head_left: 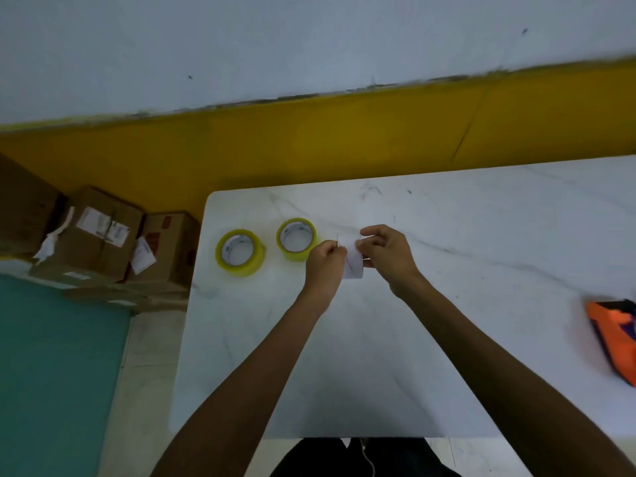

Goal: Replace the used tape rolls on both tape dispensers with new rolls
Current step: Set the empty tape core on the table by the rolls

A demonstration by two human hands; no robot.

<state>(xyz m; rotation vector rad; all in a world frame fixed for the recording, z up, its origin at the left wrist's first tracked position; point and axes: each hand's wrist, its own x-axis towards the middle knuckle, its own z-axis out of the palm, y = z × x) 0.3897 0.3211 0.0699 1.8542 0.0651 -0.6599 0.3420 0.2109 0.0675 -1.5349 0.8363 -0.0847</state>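
Two yellow tape rolls lie flat on the white marble table [447,339] near its far left corner, one roll [240,253] further left and the other roll [296,239] beside it. Just right of them, both my hands pinch a small white core or used tape roll [354,261] above the table. My left hand [325,261] holds its left edge and my right hand [387,251] grips its right side. An orange tape dispenser [614,335] lies at the table's right edge, partly cut off by the frame.
Several cardboard boxes [103,235] with paper labels stand on the floor to the left of the table. A yellow and white wall runs behind. Teal flooring [51,373] lies at the lower left.
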